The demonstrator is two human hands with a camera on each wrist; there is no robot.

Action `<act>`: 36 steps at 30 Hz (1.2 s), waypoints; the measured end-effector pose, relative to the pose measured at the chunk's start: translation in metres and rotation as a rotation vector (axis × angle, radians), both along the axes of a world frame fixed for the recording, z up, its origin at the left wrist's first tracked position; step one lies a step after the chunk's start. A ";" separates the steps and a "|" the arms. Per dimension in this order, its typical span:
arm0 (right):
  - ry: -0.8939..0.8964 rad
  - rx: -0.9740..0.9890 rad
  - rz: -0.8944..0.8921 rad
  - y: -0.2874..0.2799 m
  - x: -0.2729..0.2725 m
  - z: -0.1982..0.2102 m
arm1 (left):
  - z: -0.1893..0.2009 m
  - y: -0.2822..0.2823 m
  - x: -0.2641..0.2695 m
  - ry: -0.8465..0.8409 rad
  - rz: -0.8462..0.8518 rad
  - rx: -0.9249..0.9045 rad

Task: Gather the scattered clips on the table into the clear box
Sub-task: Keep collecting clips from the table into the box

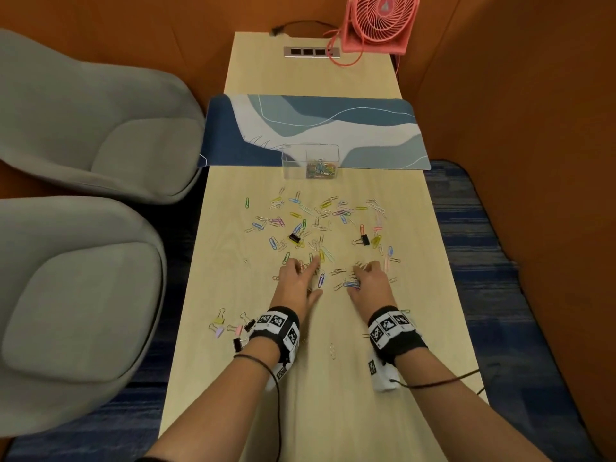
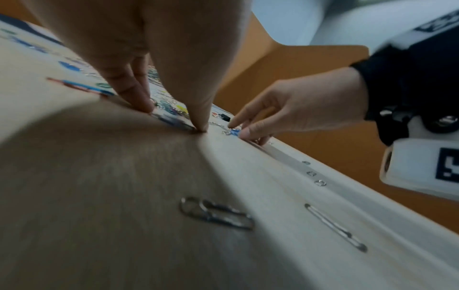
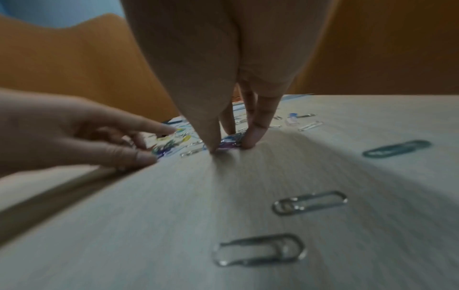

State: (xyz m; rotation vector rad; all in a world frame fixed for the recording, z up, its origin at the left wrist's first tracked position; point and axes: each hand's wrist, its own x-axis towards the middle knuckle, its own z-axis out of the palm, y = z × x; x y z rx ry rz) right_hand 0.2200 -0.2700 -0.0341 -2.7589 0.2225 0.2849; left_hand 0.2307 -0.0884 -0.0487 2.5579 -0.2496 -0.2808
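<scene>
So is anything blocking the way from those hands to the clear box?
Nothing solid: only loose clips lie on the table between the right hand, left hand and the clear box, whose top looks open.

Both forearms reach forward side by side. The left hand (image 1: 297, 282) spreads its fingers downward; the right hand (image 1: 369, 282) pinches downward with curled fingertips (image 3: 250, 144).

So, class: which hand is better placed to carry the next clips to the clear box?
Right. The right hand already pinches a small bunch of paper clips; the left hand only presses spread fingers on loose ones. The clear box lies straight ahead.
</scene>
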 end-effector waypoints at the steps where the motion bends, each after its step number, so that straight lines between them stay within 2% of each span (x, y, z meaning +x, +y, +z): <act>1: 0.000 -0.019 0.030 0.003 0.001 0.000 | 0.001 -0.003 0.003 -0.020 -0.036 0.051; 4: 0.013 -0.109 0.157 0.007 0.003 0.003 | 0.003 -0.009 0.011 -0.043 -0.077 0.136; 8: 0.060 -0.175 0.257 0.007 0.009 0.011 | 0.004 -0.011 0.020 -0.014 -0.069 0.088; 14: 0.142 -0.207 0.312 0.008 0.022 0.012 | 0.004 -0.011 0.030 -0.054 -0.088 0.086; 19: 0.200 -0.187 0.309 0.005 0.033 0.020 | 0.009 -0.009 0.042 0.019 -0.016 0.037; 23: 0.156 0.091 0.048 -0.015 0.048 0.022 | 0.011 0.000 0.048 0.118 0.105 -0.152; 25: 0.174 0.355 -0.148 -0.029 0.053 0.027 | 0.016 0.005 0.050 0.125 0.127 -0.245; 28: 0.259 0.859 -0.396 -0.043 0.058 0.044 | 0.032 0.010 0.055 0.117 0.159 -0.371; 31: 0.302 1.138 -0.451 -0.050 0.066 0.060 | 0.056 0.012 0.066 0.147 0.157 -0.506; 36: 0.242 1.328 -0.480 -0.054 0.089 0.080 | 0.092 0.009 0.101 0.081 0.157 -0.641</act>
